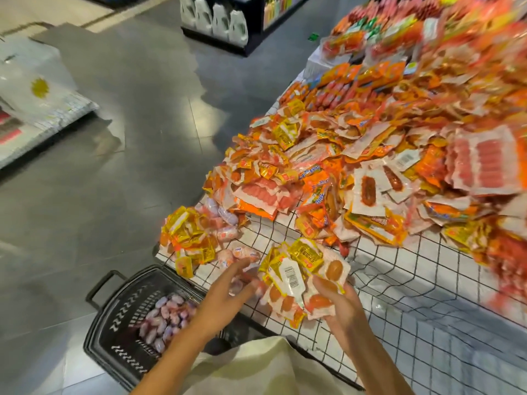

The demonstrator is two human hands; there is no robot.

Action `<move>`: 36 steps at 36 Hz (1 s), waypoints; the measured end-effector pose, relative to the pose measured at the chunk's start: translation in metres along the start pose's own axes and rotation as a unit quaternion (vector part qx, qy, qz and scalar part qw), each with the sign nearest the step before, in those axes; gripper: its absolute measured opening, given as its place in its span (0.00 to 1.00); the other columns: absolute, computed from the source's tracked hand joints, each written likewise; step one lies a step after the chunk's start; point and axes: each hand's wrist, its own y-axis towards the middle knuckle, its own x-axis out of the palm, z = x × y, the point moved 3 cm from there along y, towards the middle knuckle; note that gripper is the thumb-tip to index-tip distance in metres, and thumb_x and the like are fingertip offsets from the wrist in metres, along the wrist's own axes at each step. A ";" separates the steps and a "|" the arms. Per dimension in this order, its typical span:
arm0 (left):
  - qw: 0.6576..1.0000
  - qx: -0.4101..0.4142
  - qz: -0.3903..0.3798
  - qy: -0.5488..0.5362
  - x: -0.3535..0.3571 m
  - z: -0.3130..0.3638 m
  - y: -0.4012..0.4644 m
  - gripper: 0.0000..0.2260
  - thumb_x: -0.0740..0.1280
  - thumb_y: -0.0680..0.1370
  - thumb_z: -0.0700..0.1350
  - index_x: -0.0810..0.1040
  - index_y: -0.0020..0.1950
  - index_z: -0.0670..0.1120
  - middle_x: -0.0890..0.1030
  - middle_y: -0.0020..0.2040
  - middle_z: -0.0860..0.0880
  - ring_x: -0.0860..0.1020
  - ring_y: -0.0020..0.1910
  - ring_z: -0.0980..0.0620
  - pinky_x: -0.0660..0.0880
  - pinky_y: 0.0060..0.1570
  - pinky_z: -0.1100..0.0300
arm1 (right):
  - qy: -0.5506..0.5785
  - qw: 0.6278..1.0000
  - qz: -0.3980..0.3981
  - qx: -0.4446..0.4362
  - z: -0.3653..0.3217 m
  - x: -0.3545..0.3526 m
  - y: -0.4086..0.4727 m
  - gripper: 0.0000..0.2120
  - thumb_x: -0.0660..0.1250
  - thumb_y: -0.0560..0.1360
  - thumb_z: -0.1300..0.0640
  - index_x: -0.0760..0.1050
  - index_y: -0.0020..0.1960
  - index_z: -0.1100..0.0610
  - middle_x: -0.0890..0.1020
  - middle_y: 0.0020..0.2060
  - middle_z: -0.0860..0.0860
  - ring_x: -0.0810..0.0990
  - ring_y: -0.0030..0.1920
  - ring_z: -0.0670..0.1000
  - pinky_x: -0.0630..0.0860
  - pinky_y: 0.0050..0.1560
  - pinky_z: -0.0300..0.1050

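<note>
The step in hand looks like sorting stock at the near corner of the white display table fenced with black wire grid [399, 283]. The right hand [339, 306] grips a bundle of yellow and clear vacuum-sealed sausage packets [293, 277], fingers curled beneath it and thumb on top. It holds the bundle just above the table's near edge. The left hand [228, 286] is wide, fingers straight and holding nothing. Its tips are at or just short of the small pink-white round sausage packets [239, 253] beside the bundle; blur hides whether they touch. On the floor below stands a black plastic shopping basket [114, 303], already holding similar pinkish pieces. Behind, a heap of orange and yellow snack packets [328, 172] covers the table. The next move probably calls for the left hand to close on 1 or 2 round pieces and drop them over the edge into the basket without knocking the bundle.
</note>
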 end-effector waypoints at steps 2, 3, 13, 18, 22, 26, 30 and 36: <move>0.995 -0.031 -0.005 -0.095 0.000 0.007 -0.001 0.26 0.73 0.73 0.63 0.71 0.69 0.67 0.75 0.68 0.64 0.73 0.68 0.62 0.74 0.65 0.60 | 0.009 0.999 -0.045 0.008 -0.007 0.008 -0.005 0.21 0.79 0.65 0.59 0.84 0.57 0.52 0.85 0.58 0.58 0.85 0.56 0.61 0.83 0.44 0.53; 0.989 -0.051 -0.009 -0.142 0.000 0.010 -0.001 0.30 0.75 0.69 0.66 0.71 0.69 0.67 0.75 0.69 0.63 0.74 0.68 0.60 0.75 0.65 0.57 | 0.009 0.997 -0.070 0.012 -0.011 0.013 -0.007 0.19 0.79 0.65 0.60 0.85 0.56 0.52 0.85 0.58 0.58 0.85 0.57 0.61 0.83 0.45 0.53; 0.861 -0.145 -0.110 -0.475 0.007 0.014 -0.009 0.40 0.85 0.61 0.50 0.76 0.68 0.39 0.78 0.66 0.35 0.79 0.63 0.36 0.79 0.58 0.43 | -0.182 0.971 -0.157 -0.011 -0.023 0.070 -0.010 0.19 0.75 0.75 0.58 0.77 0.65 0.56 0.86 0.56 0.55 0.85 0.57 0.57 0.80 0.60 0.60; 0.852 -0.190 0.018 -0.488 -0.017 -0.006 -0.028 0.41 0.86 0.57 0.43 0.76 0.67 0.42 0.81 0.62 0.35 0.81 0.59 0.36 0.82 0.49 0.43 | -0.304 0.926 -0.216 -0.063 -0.021 0.097 -0.004 0.13 0.74 0.77 0.54 0.81 0.60 0.52 0.87 0.53 0.50 0.86 0.56 0.53 0.80 0.59 0.54; 0.814 -0.195 0.093 -0.539 -0.048 -0.027 -0.052 0.20 0.75 0.71 0.35 0.80 0.62 0.40 0.83 0.58 0.34 0.83 0.53 0.35 0.82 0.43 0.43 | -0.313 0.911 -0.264 -0.047 -0.008 0.115 0.014 0.19 0.78 0.72 0.50 0.80 0.60 0.52 0.86 0.55 0.47 0.84 0.56 0.44 0.79 0.51 0.34; 0.803 -0.168 0.192 -0.538 -0.082 -0.047 -0.083 0.19 0.70 0.72 0.39 0.79 0.62 0.42 0.84 0.57 0.36 0.85 0.51 0.38 0.82 0.41 0.46 | -0.316 0.905 -0.283 -0.030 0.009 0.140 0.046 0.23 0.78 0.72 0.55 0.78 0.66 0.50 0.84 0.61 0.47 0.82 0.61 0.44 0.78 0.65 0.49; 0.789 -0.152 0.265 -0.533 -0.107 -0.067 -0.114 0.20 0.73 0.69 0.42 0.82 0.61 0.43 0.84 0.57 0.38 0.85 0.51 0.39 0.83 0.44 0.43 | -0.340 0.891 -0.280 -0.113 0.019 0.185 0.068 0.32 0.79 0.73 0.55 0.70 0.73 0.46 0.78 0.65 0.39 0.78 0.65 0.40 0.77 0.66 0.49; 0.790 -0.140 0.289 -0.522 -0.123 -0.082 -0.148 0.31 0.84 0.59 0.48 0.83 0.60 0.47 0.83 0.61 0.39 0.83 0.57 0.38 0.81 0.50 0.42 | -0.570 0.713 -0.268 -0.308 0.041 0.264 0.106 0.51 0.81 0.69 0.48 0.55 0.81 0.54 0.62 0.79 0.51 0.61 0.78 0.52 0.62 0.77 0.53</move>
